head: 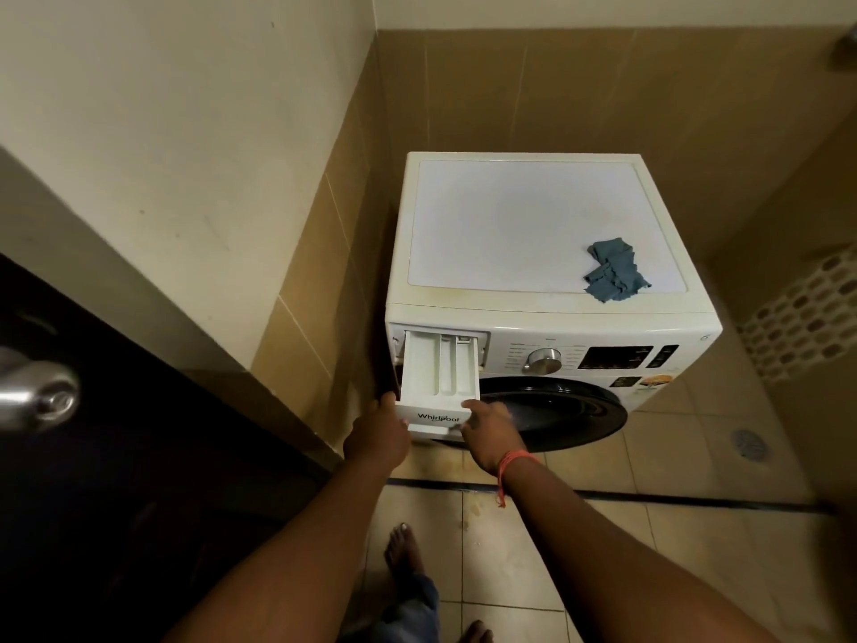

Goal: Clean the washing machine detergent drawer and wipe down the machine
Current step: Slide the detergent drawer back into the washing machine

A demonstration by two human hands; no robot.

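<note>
- The white plastic detergent drawer [438, 378] is sticking out of the white front-loading washing machine [533, 308], at its 9 o'clock front corner.
- The left hand [380, 433] is gripping the drawer's left front corner, thumb on top.
- The right hand [489, 433] is gripping the right front corner, fingers curled underneath.
- A crumpled blue-grey cloth [614, 270] is lying on the machine's top, toward 4 o'clock.

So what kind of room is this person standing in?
Most likely a home bathroom or utility corner: a front-loading washing machine stands against tiled walls, there is a floor drain in the tiled floor, and a door with a metal knob opens at the left.
</note>
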